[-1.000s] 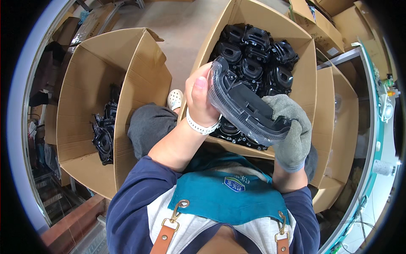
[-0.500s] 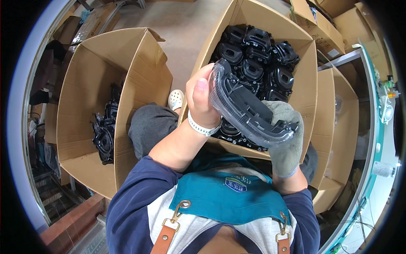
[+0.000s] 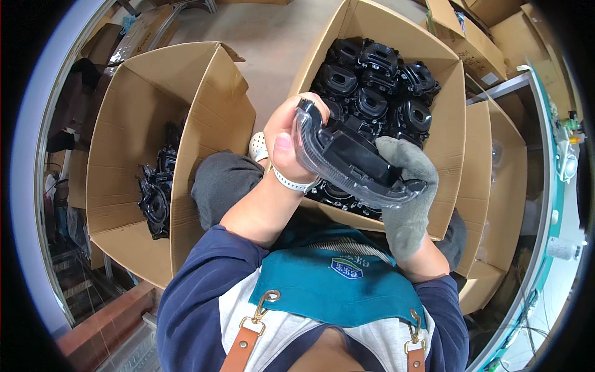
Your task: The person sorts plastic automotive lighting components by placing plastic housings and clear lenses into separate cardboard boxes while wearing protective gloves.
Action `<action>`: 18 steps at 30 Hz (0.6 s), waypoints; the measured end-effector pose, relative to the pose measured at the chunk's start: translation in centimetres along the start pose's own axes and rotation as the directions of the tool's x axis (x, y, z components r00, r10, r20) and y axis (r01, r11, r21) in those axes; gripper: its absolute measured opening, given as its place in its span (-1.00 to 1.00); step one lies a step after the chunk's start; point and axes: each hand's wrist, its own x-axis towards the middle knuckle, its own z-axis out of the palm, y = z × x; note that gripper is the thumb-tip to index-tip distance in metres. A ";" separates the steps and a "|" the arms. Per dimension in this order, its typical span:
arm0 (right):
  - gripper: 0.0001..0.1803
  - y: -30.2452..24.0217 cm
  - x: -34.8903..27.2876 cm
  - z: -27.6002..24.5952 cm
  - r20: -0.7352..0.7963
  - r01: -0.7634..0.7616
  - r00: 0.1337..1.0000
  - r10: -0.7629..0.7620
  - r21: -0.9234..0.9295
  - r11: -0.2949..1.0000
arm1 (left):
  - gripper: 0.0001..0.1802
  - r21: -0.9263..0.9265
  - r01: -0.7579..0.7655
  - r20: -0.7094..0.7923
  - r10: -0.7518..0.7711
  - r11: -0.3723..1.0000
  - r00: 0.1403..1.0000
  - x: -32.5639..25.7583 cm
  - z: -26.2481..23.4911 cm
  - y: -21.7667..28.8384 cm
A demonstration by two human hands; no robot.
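Observation:
A curved lamp (image 3: 348, 162) with a black housing and a clear ribbed lens is held up between both my hands, over the near part of a cardboard box. My bare left hand (image 3: 286, 139) grips its upper left end, the thumb lying along the lens side. On my right hand (image 3: 410, 186) is a grey glove, and it holds the lower right end, with fingers partly hidden behind the part. Below the lamp, the open box (image 3: 447, 149) holds several black lamp housings (image 3: 372, 102) in rows.
To the left stands another tall cardboard box (image 3: 130, 118) with several black parts (image 3: 155, 198) at its bottom. More cardboard boxes (image 3: 496, 204) line the right side, beside a teal-edged bench (image 3: 561, 273). My knee (image 3: 226, 183) is between the two open boxes.
Both hands have shifted slightly left with the lamp, which is tilted a little differently. My gloved thumb now rests over the black housing's edge.

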 end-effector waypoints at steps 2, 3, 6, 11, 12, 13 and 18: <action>0.12 0.2 0.2 -0.9 0.073 0.173 0.984 -0.164 -0.128 0.977 | -0.39 0.011 -0.019 0.050 0.019 1.000 0.999 0.1 -0.2 0.6; 0.26 0.2 0.4 -1.7 0.156 0.343 0.937 -0.312 -0.249 0.906 | -0.40 0.034 -0.050 0.080 0.047 0.998 0.996 0.1 -0.2 0.9; 0.40 -0.2 0.1 -4.2 0.224 0.558 0.825 -0.519 -0.467 0.686 | -0.32 0.158 -0.298 0.108 0.283 0.941 0.953 0.0 -3.5 1.1; -0.50 -3.4 -2.8 -11.0 -0.198 0.321 0.784 -0.589 -0.682 0.657 | -0.49 0.790 0.036 -0.241 0.257 0.612 0.936 4.5 -11.5 10.6; -0.56 -4.2 -3.7 -12.4 -0.295 0.249 0.736 -0.609 -0.719 0.649 | -0.57 0.864 0.150 -0.236 0.123 0.480 0.964 5.3 -16.6 12.8; -0.55 -5.2 -5.0 -13.8 -0.343 0.148 0.739 -0.580 -0.756 0.637 | -0.57 0.958 0.214 -0.224 0.031 0.189 0.974 5.8 -19.7 14.5; -0.60 -5.9 -9.3 -21.5 -0.445 0.209 0.664 -0.600 -0.661 0.721 | -0.51 0.835 0.155 -0.398 -0.386 -0.528 0.832 2.5 -37.0 15.8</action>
